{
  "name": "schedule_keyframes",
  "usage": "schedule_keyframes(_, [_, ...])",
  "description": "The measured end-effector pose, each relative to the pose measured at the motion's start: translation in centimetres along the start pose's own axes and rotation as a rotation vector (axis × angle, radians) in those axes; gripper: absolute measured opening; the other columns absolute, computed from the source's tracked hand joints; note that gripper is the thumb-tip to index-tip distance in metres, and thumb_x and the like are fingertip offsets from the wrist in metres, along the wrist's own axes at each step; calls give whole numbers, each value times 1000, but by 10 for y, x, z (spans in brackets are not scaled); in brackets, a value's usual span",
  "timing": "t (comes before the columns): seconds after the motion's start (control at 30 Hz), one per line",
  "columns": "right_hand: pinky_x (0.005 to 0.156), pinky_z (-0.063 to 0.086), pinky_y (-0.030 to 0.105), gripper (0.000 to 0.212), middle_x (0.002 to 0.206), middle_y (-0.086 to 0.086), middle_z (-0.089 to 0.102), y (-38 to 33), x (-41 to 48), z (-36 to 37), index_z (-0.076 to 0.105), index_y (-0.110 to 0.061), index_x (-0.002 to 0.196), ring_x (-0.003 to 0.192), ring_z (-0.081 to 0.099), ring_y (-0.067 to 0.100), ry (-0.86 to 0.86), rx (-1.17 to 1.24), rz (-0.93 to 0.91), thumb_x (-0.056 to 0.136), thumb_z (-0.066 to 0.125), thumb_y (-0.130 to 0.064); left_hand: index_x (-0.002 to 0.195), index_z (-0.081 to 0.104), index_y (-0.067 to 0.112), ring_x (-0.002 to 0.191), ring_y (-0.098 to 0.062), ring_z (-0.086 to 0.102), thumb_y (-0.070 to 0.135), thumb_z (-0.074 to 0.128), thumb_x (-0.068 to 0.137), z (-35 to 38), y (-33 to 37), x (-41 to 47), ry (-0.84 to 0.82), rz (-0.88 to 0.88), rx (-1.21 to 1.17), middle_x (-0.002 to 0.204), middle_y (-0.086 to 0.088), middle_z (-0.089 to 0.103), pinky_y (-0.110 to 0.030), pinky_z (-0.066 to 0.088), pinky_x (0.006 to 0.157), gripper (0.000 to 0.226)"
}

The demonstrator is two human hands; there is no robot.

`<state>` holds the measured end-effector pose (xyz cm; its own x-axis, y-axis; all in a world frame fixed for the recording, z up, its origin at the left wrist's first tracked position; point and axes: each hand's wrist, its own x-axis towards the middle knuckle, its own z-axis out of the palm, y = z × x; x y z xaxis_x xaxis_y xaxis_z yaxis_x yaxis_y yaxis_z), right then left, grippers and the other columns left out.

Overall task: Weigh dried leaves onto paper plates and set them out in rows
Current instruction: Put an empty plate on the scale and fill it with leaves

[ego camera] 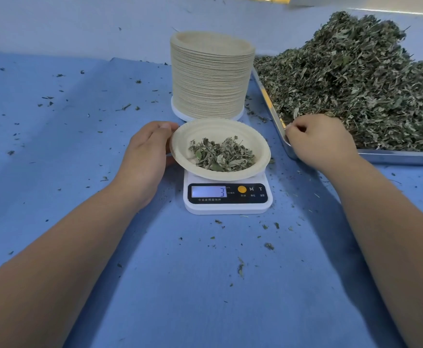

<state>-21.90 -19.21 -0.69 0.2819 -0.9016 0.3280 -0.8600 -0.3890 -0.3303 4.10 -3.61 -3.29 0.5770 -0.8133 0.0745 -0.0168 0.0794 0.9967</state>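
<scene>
A cream paper plate (205, 133) with a small heap of dried leaves (221, 154) sits on a white digital scale (228, 197), whose display reads 3. My left hand (146, 151) grips the plate's left rim, thumb on top. My right hand (318, 139) rests over the near left corner of a metal tray (396, 156), its fingers loosely curled; I see nothing held in them. A big pile of dried leaves (356, 84) fills that tray.
A tall stack of paper plates (210, 76) stands on a white round base just behind the scale. Leaf crumbs are scattered over the blue table cover (80, 146). A pale wall runs along the back.
</scene>
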Motion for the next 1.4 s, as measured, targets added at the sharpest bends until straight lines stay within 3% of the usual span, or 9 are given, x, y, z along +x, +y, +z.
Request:
schedule_keyframes(0.1, [54, 35, 30, 51, 66, 6, 58, 1, 0, 3, 56, -12, 74, 64, 54, 28, -20, -55, -32, 101, 37, -51, 99, 69, 19, 76, -8, 64, 17, 40, 106, 0, 0, 0, -2, -1, 0, 91, 0, 69, -21, 52, 66, 30])
schedule_keyframes(0.27, [53, 30, 28, 57, 65, 5, 56, 1, 1, 7, 51, -14, 70, 62, 53, 26, -41, -129, -76, 103, 32, -57, 98, 69, 21, 73, -6, 64, 18, 41, 105, 0, -1, 0, 6, -1, -9, 87, 3, 70, -21, 52, 64, 29])
schedule_keyframes(0.47, [52, 33, 30, 46, 69, 4, 54, 0, 1, 8, 54, -15, 76, 66, 53, 29, 71, -81, -107, 101, 42, -51, 104, 67, 25, 94, -17, 68, 24, 42, 106, 0, -2, 1, 10, -12, -4, 110, -8, 72, -26, 53, 74, 25])
schedule_keyframes(0.67, [63, 36, 34, 58, 74, 2, 56, -1, 0, 8, 49, -21, 72, 75, 55, 31, -65, -223, -92, 100, 26, -65, 103, 67, 25, 91, -16, 67, 23, 42, 107, 0, -2, 2, 14, -16, -12, 107, -8, 71, -23, 53, 69, 26])
schedule_keyframes(0.83, [54, 32, 27, 63, 67, 5, 58, -1, -1, 9, 60, -16, 72, 62, 52, 25, -12, -232, -91, 100, 30, -64, 104, 67, 24, 92, -15, 68, 24, 42, 107, -1, -2, 2, 7, -18, -8, 107, -7, 72, -22, 53, 70, 25])
schedule_keyframes(1.0, [52, 30, 25, 64, 62, 7, 57, -2, -2, 9, 58, -12, 67, 58, 52, 26, -11, -213, -80, 100, 33, -61, 104, 67, 24, 95, -16, 68, 24, 42, 107, 1, -2, 1, 10, -22, -7, 109, -8, 71, -23, 53, 71, 25])
schedule_keyframes(1.2, [46, 21, 29, 57, 47, 7, 39, -8, 0, -2, 40, -8, 58, 45, 37, 26, 321, 40, -99, 102, 42, -43, 104, 66, 24, 95, -16, 67, 23, 41, 108, 1, 0, 1, 15, -19, -5, 111, -10, 71, -22, 53, 70, 26])
schedule_keyframes(1.4, [48, 25, 33, 56, 51, 8, 42, -5, -3, 6, 39, -8, 59, 50, 42, 31, 273, 10, -102, 104, 42, -41, 104, 66, 25, 96, -18, 68, 23, 41, 107, 1, -1, 0, 13, -20, 0, 111, -9, 71, -27, 53, 76, 26])
